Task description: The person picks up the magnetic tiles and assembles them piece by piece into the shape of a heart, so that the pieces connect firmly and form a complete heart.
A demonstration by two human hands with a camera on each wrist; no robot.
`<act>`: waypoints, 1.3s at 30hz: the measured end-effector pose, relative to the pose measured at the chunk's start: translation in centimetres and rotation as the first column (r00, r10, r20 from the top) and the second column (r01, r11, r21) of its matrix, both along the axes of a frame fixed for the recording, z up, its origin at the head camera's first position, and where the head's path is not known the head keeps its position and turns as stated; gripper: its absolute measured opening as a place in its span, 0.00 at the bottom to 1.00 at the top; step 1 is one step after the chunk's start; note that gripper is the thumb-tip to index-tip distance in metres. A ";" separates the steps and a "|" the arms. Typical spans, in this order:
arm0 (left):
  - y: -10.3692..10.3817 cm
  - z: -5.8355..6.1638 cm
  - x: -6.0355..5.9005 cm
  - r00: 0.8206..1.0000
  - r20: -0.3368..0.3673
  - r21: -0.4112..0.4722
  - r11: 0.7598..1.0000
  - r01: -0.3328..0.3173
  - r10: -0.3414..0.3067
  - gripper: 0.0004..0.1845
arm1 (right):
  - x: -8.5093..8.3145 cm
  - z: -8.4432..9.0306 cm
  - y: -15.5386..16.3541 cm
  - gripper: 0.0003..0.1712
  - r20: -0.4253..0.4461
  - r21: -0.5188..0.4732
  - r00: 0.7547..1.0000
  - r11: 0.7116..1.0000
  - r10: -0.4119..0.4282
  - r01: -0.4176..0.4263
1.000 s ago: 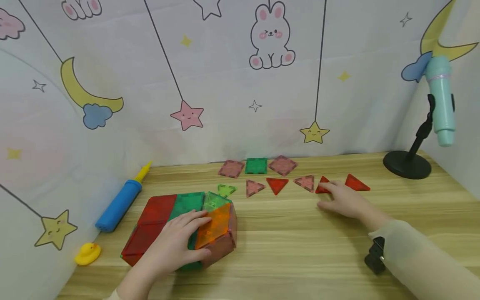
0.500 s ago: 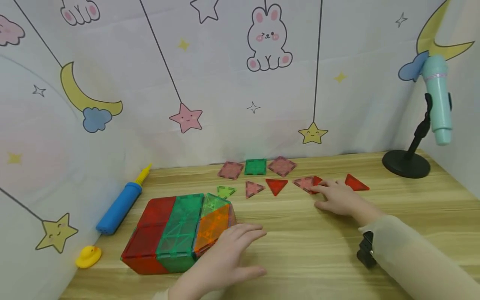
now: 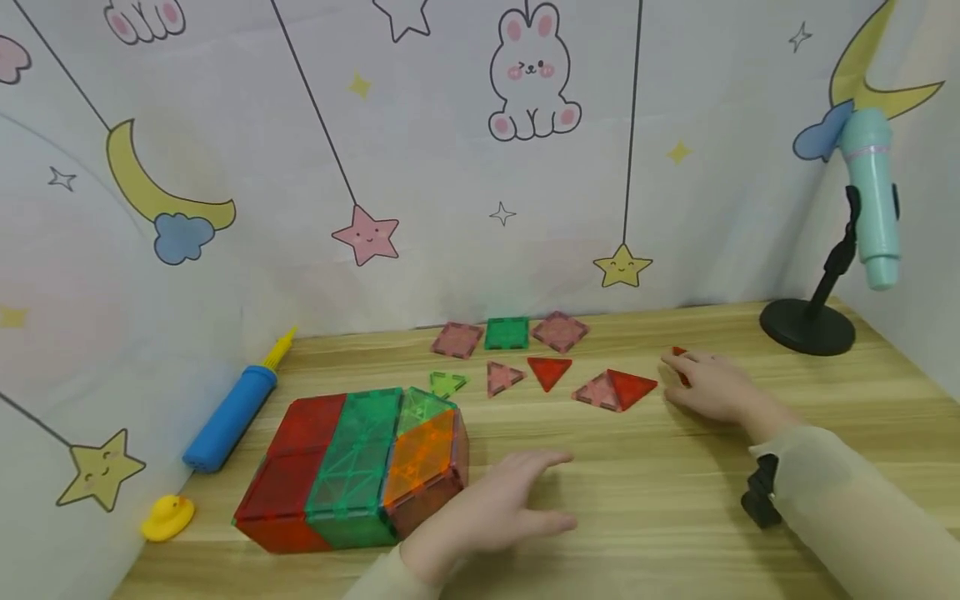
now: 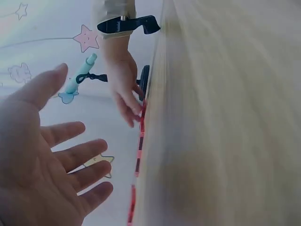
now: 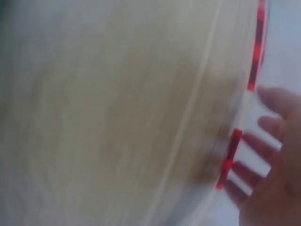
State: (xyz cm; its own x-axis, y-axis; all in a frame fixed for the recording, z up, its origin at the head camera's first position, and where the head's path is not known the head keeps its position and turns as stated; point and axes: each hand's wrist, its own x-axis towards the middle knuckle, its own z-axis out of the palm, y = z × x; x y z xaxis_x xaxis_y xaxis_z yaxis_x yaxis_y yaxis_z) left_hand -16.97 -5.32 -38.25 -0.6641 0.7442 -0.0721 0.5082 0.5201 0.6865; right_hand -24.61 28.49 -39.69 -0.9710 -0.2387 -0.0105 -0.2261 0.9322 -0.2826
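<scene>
Fingers apart, my right hand (image 3: 711, 387) is at a red plastic triangular tile (image 5: 230, 159); my left hand (image 3: 498, 507) hovers, fingers spread.

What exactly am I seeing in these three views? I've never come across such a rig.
No machine: these are a person's bare left hand and right hand. The wide view comes from a head camera, the close ones from a camera on each wrist. On the wooden table are a block of coloured tiles, loose tiles, a blue tube, a yellow duck and a microphone on a stand. The left holds nothing; the right's fingers are at a red triangle, grip unclear.
</scene>
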 end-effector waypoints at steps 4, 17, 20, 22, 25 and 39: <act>0.8 -0.8 -0.8 0.998 0.042 -0.007 0.999 -0.041 0.042 0.35 | -0.6 -0.1 -1.1 0.38 0.027 -0.101 0.995 0.990 0.099 -0.095; 1.3 -2.2 -2.4 0.977 0.142 0.033 0.986 -0.166 0.160 0.35 | 2.1 0.3 -5.9 0.32 0.009 -0.116 0.929 0.923 0.369 -0.366; 1.2 -2.4 -2.6 0.977 0.131 0.036 0.984 -0.172 0.166 0.36 | 2.8 0.1 -6.8 0.38 0.026 -0.110 0.943 0.939 0.331 -0.326; 1.2 -2.6 -2.6 0.981 0.122 0.034 0.987 -0.157 0.152 0.36 | 3.0 -0.1 -7.5 0.42 0.028 -0.071 0.950 0.948 0.312 -0.310; 1.2 -2.8 -2.7 0.985 0.115 0.041 0.990 -0.136 0.131 0.35 | 3.3 -0.2 -8.4 0.42 0.011 -0.007 0.951 0.951 0.309 -0.309; 0.5 -2.7 -2.6 0.947 0.275 0.194 0.955 -0.222 0.164 0.32 | 4.3 -0.8 -11.0 0.42 -0.052 0.009 0.959 0.960 0.279 -0.279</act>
